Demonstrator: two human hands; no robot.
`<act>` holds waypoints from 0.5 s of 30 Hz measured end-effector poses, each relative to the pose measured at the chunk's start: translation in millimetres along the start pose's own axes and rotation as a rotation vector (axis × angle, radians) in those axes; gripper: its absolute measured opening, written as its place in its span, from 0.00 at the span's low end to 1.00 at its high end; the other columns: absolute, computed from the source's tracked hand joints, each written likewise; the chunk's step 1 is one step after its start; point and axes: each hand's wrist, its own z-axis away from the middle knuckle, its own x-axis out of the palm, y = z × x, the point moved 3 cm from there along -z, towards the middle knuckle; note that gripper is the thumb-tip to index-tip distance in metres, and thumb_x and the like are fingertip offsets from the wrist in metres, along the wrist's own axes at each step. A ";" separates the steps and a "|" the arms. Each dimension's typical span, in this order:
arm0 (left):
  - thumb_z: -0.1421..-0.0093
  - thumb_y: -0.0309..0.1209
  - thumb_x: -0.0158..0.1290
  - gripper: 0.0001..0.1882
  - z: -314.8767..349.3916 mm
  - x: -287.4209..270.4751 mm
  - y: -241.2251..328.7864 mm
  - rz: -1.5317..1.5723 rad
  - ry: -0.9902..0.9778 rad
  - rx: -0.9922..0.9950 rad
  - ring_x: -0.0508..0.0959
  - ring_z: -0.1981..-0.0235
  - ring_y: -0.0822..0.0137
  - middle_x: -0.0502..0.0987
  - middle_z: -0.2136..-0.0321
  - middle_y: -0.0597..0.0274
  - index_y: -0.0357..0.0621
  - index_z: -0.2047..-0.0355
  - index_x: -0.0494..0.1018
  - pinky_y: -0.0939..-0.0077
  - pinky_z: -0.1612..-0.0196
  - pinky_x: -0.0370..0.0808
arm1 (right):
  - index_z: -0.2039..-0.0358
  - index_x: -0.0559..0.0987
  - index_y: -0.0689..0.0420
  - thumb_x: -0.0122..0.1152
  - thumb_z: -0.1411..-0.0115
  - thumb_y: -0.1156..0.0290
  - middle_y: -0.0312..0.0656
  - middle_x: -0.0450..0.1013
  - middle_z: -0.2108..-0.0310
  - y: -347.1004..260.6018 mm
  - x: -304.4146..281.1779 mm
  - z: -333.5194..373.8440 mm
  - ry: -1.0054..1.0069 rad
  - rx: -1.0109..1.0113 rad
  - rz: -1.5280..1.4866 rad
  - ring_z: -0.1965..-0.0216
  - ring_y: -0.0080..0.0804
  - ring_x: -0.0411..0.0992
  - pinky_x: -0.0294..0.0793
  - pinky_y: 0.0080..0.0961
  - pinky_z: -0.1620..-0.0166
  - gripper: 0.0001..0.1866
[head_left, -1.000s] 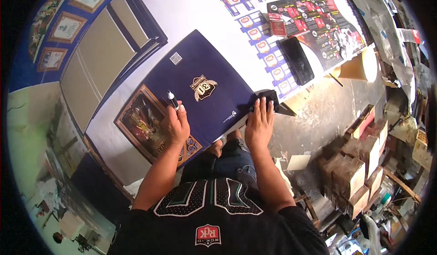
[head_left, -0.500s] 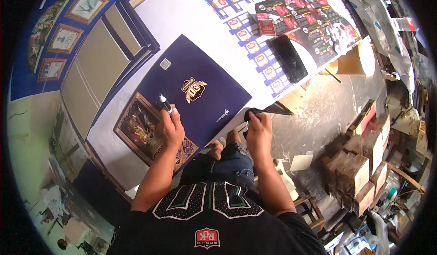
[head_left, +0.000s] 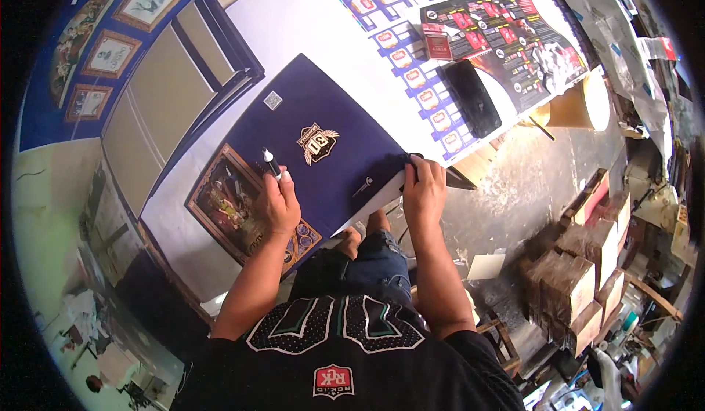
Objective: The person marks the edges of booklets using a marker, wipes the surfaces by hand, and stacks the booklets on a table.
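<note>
A large navy printed sheet with a gold emblem and a framed picture panel lies on the worktable. Over the panel's right side, my left hand is closed round a pen with a white tip and dark barrel, the tip pointing away from me. At the sheet's right corner, my right hand has its fingers bunched on a small black cloth-like wad, mostly hidden under the fingers and touching the sheet's edge.
Beige-and-navy panels are stacked at the left. Farther right lie a phone, a small red box, a dark printed leaflet and sheets of repeated labels. Brown cartons stand on the floor at right.
My right hand has moved up and slightly right, bringing the black wad from beyond the sheet's near edge onto its right corner. The left hand still holds the pen in about the same place.
</note>
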 end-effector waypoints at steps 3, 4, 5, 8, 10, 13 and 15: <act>0.28 0.35 0.41 0.14 -2.6 -0.4 -3.7 0.026 0.015 0.025 0.73 0.73 0.66 0.72 0.75 0.59 0.36 0.56 0.69 0.69 0.69 0.70 | 0.64 0.81 0.59 0.63 0.44 0.74 0.46 0.74 0.67 -6.1 0.6 8.7 -0.075 0.018 -0.015 0.61 0.47 0.72 0.73 0.39 0.57 0.07; 0.28 0.35 0.41 0.13 -1.2 0.7 -4.6 0.029 0.023 0.031 0.73 0.73 0.67 0.71 0.75 0.60 0.36 0.56 0.68 0.70 0.69 0.70 | 0.64 0.81 0.59 0.64 0.44 0.73 0.46 0.75 0.66 -3.8 -0.2 10.8 -0.130 0.023 -0.022 0.60 0.47 0.72 0.72 0.39 0.56 0.07; 0.28 0.35 0.41 0.13 0.3 1.4 -5.4 0.033 0.030 0.037 0.72 0.74 0.67 0.71 0.75 0.60 0.36 0.55 0.68 0.70 0.69 0.70 | 0.65 0.81 0.59 0.64 0.43 0.72 0.46 0.74 0.66 0.5 -2.3 6.4 -0.129 0.018 -0.015 0.61 0.47 0.72 0.73 0.39 0.57 0.06; 0.28 0.34 0.40 0.13 -1.6 2.7 -5.3 0.076 0.024 0.050 0.70 0.73 0.69 0.69 0.74 0.62 0.36 0.55 0.68 0.71 0.67 0.70 | 0.65 0.81 0.58 0.63 0.43 0.73 0.46 0.74 0.67 -0.2 3.4 2.2 -0.129 0.057 0.029 0.61 0.47 0.72 0.72 0.39 0.58 0.06; 0.27 0.35 0.40 0.13 0.3 5.7 -8.2 0.106 0.001 0.014 0.70 0.71 0.69 0.68 0.73 0.62 0.36 0.54 0.67 0.72 0.65 0.69 | 0.65 0.81 0.58 0.63 0.43 0.73 0.46 0.73 0.67 -4.8 0.9 7.6 -0.150 0.022 -0.037 0.62 0.48 0.72 0.72 0.40 0.58 0.06; 0.29 0.34 0.43 0.13 -1.6 4.6 -10.2 0.045 0.030 0.038 0.76 0.74 0.65 0.73 0.73 0.59 0.36 0.55 0.70 0.71 0.68 0.75 | 0.65 0.81 0.58 0.63 0.43 0.73 0.46 0.73 0.68 1.4 -1.7 1.9 -0.055 0.056 -0.012 0.62 0.48 0.72 0.72 0.40 0.59 0.06; 0.29 0.33 0.44 0.12 -2.9 6.3 -11.2 -0.005 0.024 0.050 0.77 0.74 0.64 0.74 0.73 0.58 0.37 0.55 0.70 0.70 0.68 0.75 | 0.65 0.81 0.57 0.63 0.43 0.72 0.46 0.73 0.68 -4.8 -0.6 7.3 -0.134 0.028 0.018 0.63 0.48 0.72 0.72 0.40 0.59 0.06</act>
